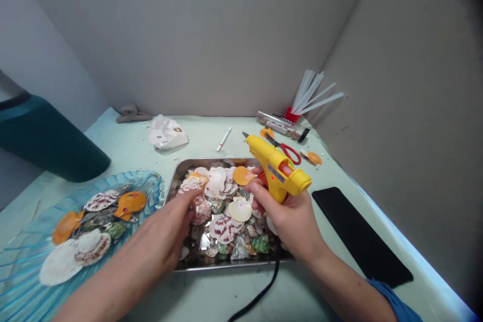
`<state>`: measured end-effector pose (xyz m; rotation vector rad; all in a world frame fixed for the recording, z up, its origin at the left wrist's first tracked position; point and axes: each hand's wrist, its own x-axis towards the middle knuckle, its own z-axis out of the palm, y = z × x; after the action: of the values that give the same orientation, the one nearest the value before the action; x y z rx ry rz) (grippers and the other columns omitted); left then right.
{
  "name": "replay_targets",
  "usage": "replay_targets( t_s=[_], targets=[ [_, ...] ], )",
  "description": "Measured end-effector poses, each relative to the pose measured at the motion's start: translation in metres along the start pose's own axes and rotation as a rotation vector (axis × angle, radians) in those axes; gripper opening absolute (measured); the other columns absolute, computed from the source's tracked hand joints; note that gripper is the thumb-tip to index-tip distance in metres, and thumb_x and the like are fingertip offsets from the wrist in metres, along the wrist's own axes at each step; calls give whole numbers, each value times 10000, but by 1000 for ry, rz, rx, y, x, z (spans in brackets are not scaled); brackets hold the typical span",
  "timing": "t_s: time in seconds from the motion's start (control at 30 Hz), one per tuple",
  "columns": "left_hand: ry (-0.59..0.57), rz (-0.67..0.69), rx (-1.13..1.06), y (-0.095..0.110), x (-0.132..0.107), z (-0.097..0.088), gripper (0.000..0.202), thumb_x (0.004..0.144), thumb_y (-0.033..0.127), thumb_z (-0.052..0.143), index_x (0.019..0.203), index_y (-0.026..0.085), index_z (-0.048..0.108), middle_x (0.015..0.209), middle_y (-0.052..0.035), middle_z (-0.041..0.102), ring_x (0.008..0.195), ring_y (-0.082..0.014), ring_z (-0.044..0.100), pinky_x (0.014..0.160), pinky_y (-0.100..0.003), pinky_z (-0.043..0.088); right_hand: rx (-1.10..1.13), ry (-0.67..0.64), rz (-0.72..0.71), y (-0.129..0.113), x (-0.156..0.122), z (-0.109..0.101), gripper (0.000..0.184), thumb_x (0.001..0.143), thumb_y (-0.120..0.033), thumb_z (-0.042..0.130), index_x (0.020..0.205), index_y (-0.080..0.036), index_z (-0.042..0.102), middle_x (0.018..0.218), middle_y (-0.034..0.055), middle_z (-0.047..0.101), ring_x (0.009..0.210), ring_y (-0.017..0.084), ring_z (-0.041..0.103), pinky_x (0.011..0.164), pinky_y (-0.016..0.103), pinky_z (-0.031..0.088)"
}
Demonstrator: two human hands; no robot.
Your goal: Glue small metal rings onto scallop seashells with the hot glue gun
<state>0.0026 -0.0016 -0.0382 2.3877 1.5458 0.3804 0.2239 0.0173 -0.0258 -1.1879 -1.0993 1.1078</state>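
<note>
My right hand point(290, 216) is closed round the grip of a yellow hot glue gun point(277, 166), held over the right side of a metal tray point(177, 173) full of seashells point(222, 226). The gun's nozzle points up and to the left, and its black cord point(260, 292) runs down off the tray's front edge. My left hand point(169, 234) reaches into the tray's left part with fingers on the shells there; whether it grips one is hidden. An orange shell point(241, 175) lies just left of the gun.
A blue glass dish point(151, 183) with several shells stands at the left. Behind the tray lie red-handled scissors point(289, 151), a white pen point(224, 139), a crumpled white bag point(166, 132) and glue sticks point(315, 93) in a red cup. A black phone point(358, 234) lies at the right.
</note>
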Motion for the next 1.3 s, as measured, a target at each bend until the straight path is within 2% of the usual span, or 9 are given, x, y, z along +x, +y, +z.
replay_targets(
  t_s=[0.17,0.33,0.53,0.7,0.83,1.0,1.13,1.2,1.3],
  targets=[
    [136,-192,18,-2,1,-31,351,942,353,277,1246,211,380,973,-84,630,776,-229,645,679,-329,491,-26,35,-18,-4,2,-4,221,753,-288,688,927,-168,621,748,-6,595,511,89,518,470,215,478],
    [87,-254,31,-7,-5,-31,321,942,360,302,1220,217,372,959,-81,623,827,-240,638,694,-335,472,-65,25,-39,-6,2,-6,193,768,-279,678,910,-163,617,641,-36,574,490,84,516,493,212,475],
    [-37,-162,-25,2,-8,-15,270,947,367,340,1150,202,408,938,-80,638,810,-217,639,689,-315,482,-61,23,-42,-8,1,-6,192,761,-285,685,894,-162,622,668,-28,588,483,82,513,484,210,473],
    [-97,31,6,12,-1,-4,149,940,289,390,1023,221,493,881,-47,665,764,-199,641,659,-288,472,-17,-16,-12,0,0,-3,197,748,-308,693,854,-158,623,804,10,623,509,81,520,473,212,461],
    [-91,97,-6,20,10,-2,197,922,236,418,1094,229,513,949,-53,683,809,-205,648,668,-287,465,-76,-46,16,7,0,-2,230,758,-315,685,923,-162,633,723,-11,618,519,92,529,517,224,452],
    [31,-76,-243,36,22,-2,253,949,323,352,1062,215,551,913,-45,689,819,-202,643,705,-301,471,-55,-61,45,1,-3,0,268,734,-326,696,934,-157,641,623,-41,581,491,96,516,508,226,450],
    [48,-215,-360,41,23,-2,375,949,406,300,1224,220,473,1041,-80,661,913,-249,627,774,-376,462,-11,-87,57,-2,-7,2,270,733,-332,695,919,-148,629,682,-27,591,499,88,516,509,225,449],
    [67,-245,-437,38,22,-5,354,940,379,326,1230,220,450,1101,-85,625,939,-241,605,795,-379,456,-11,-94,51,-1,-8,2,275,740,-329,692,937,-150,623,694,-29,591,506,84,513,509,218,441],
    [17,-244,-635,30,19,-6,290,910,253,370,1196,213,398,1028,-55,589,805,-172,582,682,-302,471,-27,-101,33,1,-8,2,278,735,-338,696,929,-153,626,681,-33,589,502,84,511,506,217,440]
  ],
)
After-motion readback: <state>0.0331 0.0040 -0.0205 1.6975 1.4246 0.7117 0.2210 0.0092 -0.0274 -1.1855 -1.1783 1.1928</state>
